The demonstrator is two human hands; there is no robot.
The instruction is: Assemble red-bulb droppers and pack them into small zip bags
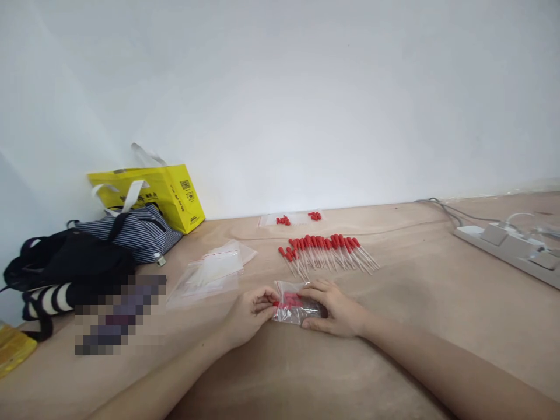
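A clear plastic bag (291,315) with red-tipped pieces inside lies on the wooden table between my hands. My left hand (251,315) pinches the bag's left edge, fingers closed. On the other side my right hand (330,309) has its fingers curved over the bag's right part, gripping it. Just beyond, a row of droppers (328,254) with red bulbs and thin clear stems lies fanned out. Left of my hands, flat clear bags (219,265) overlap in a loose pile.
Near the wall, a clear bag (301,219) bears small red bulbs. A yellow bag (186,201), a striped bag (149,233) and a black bag (70,256) stand at the left. A white power strip (516,251) with plugs and cables lies at the right.
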